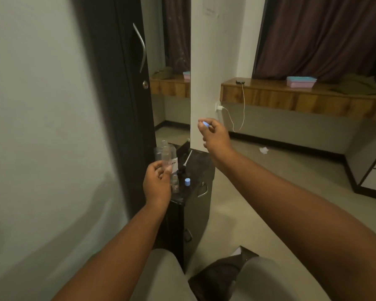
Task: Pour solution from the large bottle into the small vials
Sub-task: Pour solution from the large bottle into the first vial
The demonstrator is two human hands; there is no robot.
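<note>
Knees low | left hand fingers pinch vial | right hand fingers pinch cap | vial to be held upright, steady over bench before bottle is tipped

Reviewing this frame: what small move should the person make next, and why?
Probably set the small blue cap down on the dark cabinet top. The right hand pinches it up high, away from the work, while the left hand holds an uncapped small vial. Freeing the right hand lets it take the large bottle.

Two hands, one large bottle, two blue caps
</note>
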